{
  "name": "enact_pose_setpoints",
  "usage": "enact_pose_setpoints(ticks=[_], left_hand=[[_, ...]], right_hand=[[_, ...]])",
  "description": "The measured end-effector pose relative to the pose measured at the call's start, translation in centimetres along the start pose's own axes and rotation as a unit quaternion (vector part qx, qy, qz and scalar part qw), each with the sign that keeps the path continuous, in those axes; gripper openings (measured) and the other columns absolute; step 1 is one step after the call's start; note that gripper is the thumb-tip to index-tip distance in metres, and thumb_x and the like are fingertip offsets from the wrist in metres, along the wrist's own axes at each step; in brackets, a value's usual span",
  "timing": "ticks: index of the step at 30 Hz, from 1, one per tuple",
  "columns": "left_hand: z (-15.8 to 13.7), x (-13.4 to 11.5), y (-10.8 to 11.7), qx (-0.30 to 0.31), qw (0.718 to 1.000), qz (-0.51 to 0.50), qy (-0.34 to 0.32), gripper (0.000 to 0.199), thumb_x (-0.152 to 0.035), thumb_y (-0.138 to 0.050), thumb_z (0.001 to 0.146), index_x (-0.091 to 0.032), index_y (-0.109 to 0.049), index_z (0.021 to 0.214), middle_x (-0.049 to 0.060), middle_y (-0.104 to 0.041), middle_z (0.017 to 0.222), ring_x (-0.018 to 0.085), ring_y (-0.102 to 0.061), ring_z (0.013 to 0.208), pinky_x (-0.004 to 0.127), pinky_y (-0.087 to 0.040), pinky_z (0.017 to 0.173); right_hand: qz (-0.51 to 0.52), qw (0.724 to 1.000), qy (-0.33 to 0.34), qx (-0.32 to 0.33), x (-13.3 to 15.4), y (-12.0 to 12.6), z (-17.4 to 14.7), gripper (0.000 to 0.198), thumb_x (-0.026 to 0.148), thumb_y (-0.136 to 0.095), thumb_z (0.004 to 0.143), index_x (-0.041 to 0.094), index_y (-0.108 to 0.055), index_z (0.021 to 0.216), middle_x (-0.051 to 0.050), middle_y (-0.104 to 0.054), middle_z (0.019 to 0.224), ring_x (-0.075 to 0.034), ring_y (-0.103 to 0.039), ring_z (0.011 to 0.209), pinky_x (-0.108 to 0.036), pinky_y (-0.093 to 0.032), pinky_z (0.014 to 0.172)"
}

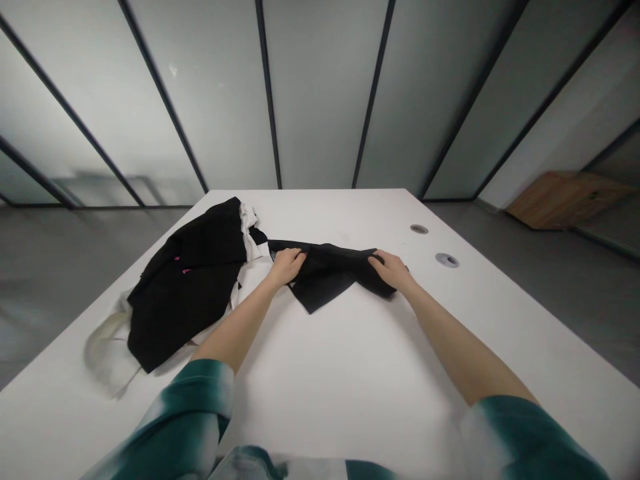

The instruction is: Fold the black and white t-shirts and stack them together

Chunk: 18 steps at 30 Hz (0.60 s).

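Note:
A black garment (pixel 327 267) lies stretched sideways across the middle of the white table (pixel 350 373), partly folded, with one flap hanging toward me in a point. Its exact kind does not show. My left hand (pixel 287 267) grips its upper edge left of the middle, fingers closed on the cloth. At the right end, my right hand (pixel 391 268) pinches the cloth between thumb and fingers. Left of my left hand lies a heap of black clothes (pixel 195 280) with small pink marks. White cloth (pixel 253 230) shows along its right side, near the held garment's left end.
A pale, see-through bag or wrap (pixel 107 353) sticks out from under the heap near the table's left edge. Two round cable grommets (pixel 447 260) sit in the tabletop at right. Frosted glass panels (pixel 320 93) stand behind the table. A wooden panel (pixel 565 199) is at far right.

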<state>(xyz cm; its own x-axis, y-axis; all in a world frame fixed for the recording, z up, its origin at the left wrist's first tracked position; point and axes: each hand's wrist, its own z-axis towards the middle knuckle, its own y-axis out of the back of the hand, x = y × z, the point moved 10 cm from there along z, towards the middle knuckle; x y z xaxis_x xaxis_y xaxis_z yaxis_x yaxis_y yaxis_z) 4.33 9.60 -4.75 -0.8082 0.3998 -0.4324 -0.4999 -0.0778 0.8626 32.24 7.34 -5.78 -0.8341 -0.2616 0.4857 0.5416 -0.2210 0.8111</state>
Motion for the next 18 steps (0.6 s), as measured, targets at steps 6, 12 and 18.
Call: enact_pose_setpoints(ticks=[6, 12, 18], left_hand=[[3.4, -0.7, 4.2, -0.014, 0.999, -0.032, 0.018, 0.04, -0.038, -0.042, 0.096, -0.019, -0.066, 0.071, 0.009, -0.071, 0.076, 0.025, -0.067, 0.083, 0.032, -0.048, 0.078], [4.5, -7.2, 3.9, -0.052, 0.979, -0.185, -0.064, 0.033, -0.039, -0.048, 0.093, -0.016, -0.069, 0.104, 0.009, -0.073, 0.1, 0.024, -0.067, 0.097, 0.035, -0.052, 0.087], [2.5, -3.6, 6.4, -0.073, 0.987, -0.146, 0.006, 0.02, -0.021, -0.067, 0.076, -0.015, -0.073, 0.094, 0.009, -0.074, 0.093, 0.032, -0.069, 0.098, 0.043, -0.054, 0.091]], right_hand=[[0.197, 0.97, -0.145, 0.006, -2.2, 1.8, 3.4, 0.028, 0.046, -0.06, 0.082, 0.025, -0.056, 0.065, -0.001, -0.06, 0.061, -0.021, -0.058, 0.065, -0.032, -0.046, 0.061], [0.416, 0.904, -0.012, -0.092, 7.9, 2.1, 5.1, 0.04, 0.062, -0.043, 0.092, 0.026, -0.062, 0.091, -0.003, -0.069, 0.087, -0.023, -0.065, 0.091, -0.036, -0.054, 0.083], [0.282, 0.943, 0.168, -0.05, 14.4, 4.4, 1.0, 0.04, 0.059, -0.05, 0.091, 0.026, -0.073, 0.099, -0.005, -0.072, 0.109, -0.024, -0.063, 0.108, -0.04, -0.045, 0.101]])
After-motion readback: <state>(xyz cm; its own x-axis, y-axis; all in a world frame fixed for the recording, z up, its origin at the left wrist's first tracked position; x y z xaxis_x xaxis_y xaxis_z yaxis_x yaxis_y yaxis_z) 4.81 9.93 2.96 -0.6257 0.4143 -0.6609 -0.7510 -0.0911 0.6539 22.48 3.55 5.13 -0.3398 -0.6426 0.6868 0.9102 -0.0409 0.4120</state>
